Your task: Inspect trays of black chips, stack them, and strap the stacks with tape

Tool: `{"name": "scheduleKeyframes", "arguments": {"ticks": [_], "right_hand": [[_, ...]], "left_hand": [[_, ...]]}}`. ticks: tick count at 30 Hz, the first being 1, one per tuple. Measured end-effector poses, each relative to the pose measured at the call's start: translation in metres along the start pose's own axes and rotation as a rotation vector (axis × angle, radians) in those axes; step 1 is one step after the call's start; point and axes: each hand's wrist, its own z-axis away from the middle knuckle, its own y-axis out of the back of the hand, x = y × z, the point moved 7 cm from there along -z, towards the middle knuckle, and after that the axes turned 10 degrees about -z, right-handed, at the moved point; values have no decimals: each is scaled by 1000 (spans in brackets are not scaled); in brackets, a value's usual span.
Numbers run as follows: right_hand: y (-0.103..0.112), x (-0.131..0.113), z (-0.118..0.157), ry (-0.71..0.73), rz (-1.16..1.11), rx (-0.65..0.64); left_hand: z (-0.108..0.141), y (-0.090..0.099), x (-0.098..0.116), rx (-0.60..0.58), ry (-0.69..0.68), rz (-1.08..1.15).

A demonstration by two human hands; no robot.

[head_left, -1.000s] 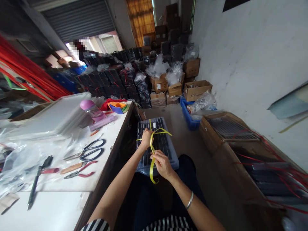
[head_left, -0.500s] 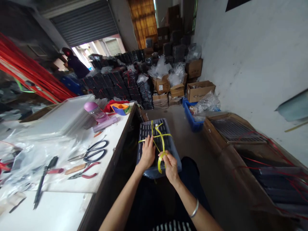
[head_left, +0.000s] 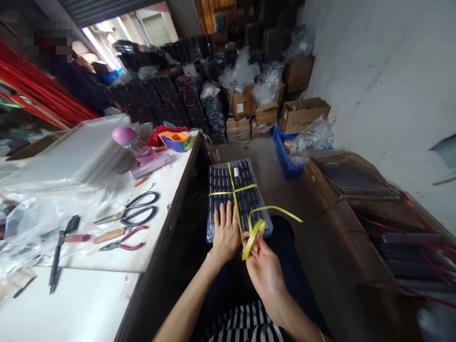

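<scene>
A clear plastic case (head_left: 221, 178) with rows of black pieces inside lies over my lap, bound crosswise by a flat yellow strap (head_left: 245, 188). My left hand (head_left: 227, 232) rests flat on its near left part, fingers stretched out beside the lengthwise band. At the near edge, my right hand (head_left: 264, 266) pinches the strap between thumb and fingers. From that grip a yellow loop stands up, and the loose tail curls out to the right above the case. Part of the strap is hidden behind the right fingers.
On the white worktable (head_left: 107, 294) at left lie scissors (head_left: 140, 206), red-handled pliers (head_left: 124, 242), a black pen (head_left: 59, 256) and a pink-capped bottle (head_left: 133, 142). Open cartons (head_left: 327, 209) and a blue crate (head_left: 288, 164) stand to the right. Stacked black cases fill the back; a person is at far left.
My right hand has drawn the strap toward me, past the near edge of the case. The strap's tail has swung out to the right. The view has tilted downward.
</scene>
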Motion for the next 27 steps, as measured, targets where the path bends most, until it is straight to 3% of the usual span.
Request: {"name": "scheduleKeyframes", "arguments": {"ticks": [3,9,13,16,22,27], "right_hand": [[-8,9,4,-59,-45,89],[-31,1,4,-1,148,5],[-21,-8,10,66,235,-13],[-4,-12,32,81,353,-29],[43,42,94,-359,448,28],[30,68,114,-540,574,-259]], "left_hand": [[1,0,-8,-3,3,117],[6,13,-25,79,-68,542],[5,19,-37,205,46,720],[-1,20,-39,287,162,746],[-19,22,-23,326,182,746],[-23,18,-19,336,176,710]]}}
